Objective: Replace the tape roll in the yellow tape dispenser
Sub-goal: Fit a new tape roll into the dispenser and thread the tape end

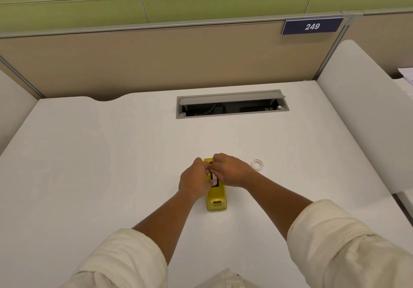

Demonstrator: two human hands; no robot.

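Note:
The yellow tape dispenser (217, 198) lies lengthwise on the white desk, its cutter end toward me. Both hands are over its far half. My left hand (194, 179) closes on the dispenser's left side, and my right hand (230, 171) pinches at the black slot where a whitish roll (214, 177) shows between the fingers. Which hand bears the roll is hard to tell, since the fingers hide most of it. A separate clear tape roll (257, 164) lies flat on the desk just right of my right hand, apart from it.
An open grey cable tray (232, 105) is set into the desk further back. Beige partition walls stand behind and to the sides, one with a sign reading 249 (312, 26). Papers (406, 80) lie on the neighbouring desk at the right.

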